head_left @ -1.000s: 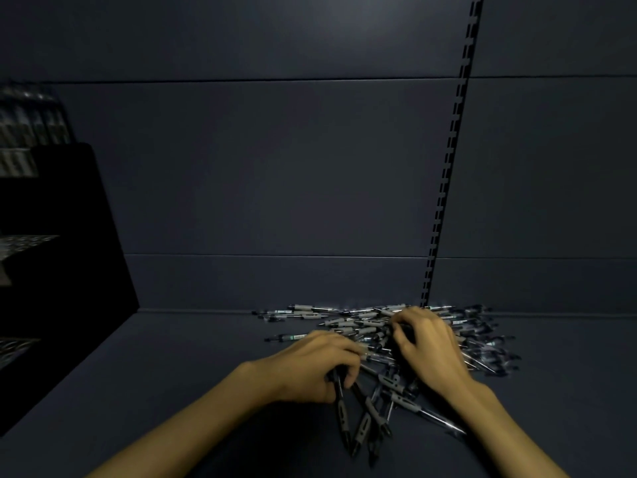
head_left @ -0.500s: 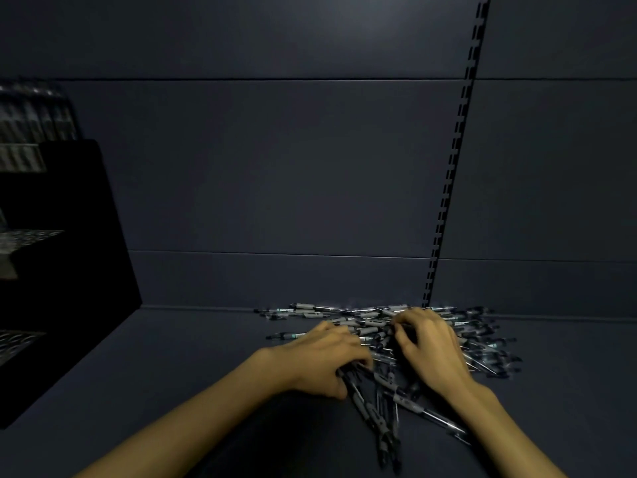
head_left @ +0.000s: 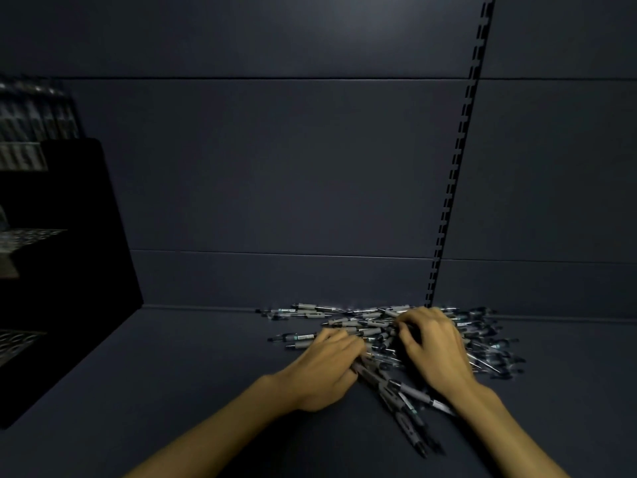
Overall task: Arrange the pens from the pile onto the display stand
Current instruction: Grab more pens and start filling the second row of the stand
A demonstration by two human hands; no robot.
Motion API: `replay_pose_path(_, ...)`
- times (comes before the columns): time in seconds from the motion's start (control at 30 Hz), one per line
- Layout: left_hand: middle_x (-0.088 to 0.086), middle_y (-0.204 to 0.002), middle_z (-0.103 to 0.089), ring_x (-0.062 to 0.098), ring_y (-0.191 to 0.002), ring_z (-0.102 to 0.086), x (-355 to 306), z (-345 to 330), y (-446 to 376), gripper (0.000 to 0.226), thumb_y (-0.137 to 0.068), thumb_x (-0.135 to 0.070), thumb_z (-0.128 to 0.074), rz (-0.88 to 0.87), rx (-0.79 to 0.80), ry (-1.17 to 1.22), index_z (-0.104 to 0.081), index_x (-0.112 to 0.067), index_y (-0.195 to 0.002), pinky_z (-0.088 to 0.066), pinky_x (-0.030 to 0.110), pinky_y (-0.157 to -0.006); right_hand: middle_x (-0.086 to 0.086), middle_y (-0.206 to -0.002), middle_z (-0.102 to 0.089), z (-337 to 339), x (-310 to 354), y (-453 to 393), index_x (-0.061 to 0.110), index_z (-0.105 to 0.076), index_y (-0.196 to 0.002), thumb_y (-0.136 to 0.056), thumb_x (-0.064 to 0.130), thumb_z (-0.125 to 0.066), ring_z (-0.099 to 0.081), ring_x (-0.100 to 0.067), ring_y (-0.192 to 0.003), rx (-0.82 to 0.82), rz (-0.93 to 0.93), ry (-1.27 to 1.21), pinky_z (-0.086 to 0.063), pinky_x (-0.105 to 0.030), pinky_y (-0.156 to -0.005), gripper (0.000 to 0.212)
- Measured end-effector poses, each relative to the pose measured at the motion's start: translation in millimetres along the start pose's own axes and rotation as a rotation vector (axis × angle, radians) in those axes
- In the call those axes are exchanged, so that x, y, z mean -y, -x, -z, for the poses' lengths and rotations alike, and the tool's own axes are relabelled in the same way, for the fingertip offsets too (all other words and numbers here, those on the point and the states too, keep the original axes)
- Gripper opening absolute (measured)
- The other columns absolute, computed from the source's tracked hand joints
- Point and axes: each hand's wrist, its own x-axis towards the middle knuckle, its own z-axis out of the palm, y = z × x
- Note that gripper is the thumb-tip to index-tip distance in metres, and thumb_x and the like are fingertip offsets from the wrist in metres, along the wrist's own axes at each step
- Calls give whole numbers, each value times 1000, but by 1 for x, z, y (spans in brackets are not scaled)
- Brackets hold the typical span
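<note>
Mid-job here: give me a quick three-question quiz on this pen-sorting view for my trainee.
1. True or false: the display stand stands left of the pile of pens.
2. Which hand grips a bundle of pens? A) left hand B) right hand
3. Fill in: the pile lies on the shelf against the back ____.

Key: 1 true; 2 A; 3 wall.

grey-and-black pens (head_left: 362, 322) lie heaped against the back wall; black display stand (head_left: 69, 270) stands far left.
</note>
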Motion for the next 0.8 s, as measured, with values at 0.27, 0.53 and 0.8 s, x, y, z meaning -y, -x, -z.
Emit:
replay_pose_path(0.27, -4, -75, -45, 6, -64, -39, -18, 30, -16, 27, -103, -6, -37, 448, -375, 794, -44, -25, -85, -33, 18, -60, 7, -91, -69, 0, -4, -1, 20, -73, -96, -90, 15, -67, -57, -16, -88, -34, -17, -14, -49, -36, -79, 9)
replay_pose_path(0.53, -6, -67, -53, 11, -56, -46, 27, 61, -17, 14, -87, -20, -63, 634, -250, 440, -52, -19, -78, -31, 21, -47, 6, -88, -69, 0, -6, -1, 19, -73, -95, -90, 12, -67, -55, -16, -85, -42, -16, -7, -46, -34, -76, 10)
replay_pose_path(0.8, -4, -113, -54, 19, -99, -54, 35, 32, 1, 82, -63, -66, -72, 595, 269, 132, -37, -28, -126, -46, 35, -81, 4, -89, -70, -1, -7, -1, 17, -74, -96, -89, 11, -69, -58, -19, -86, -40, -18, 4, -46, -34, -76, 10)
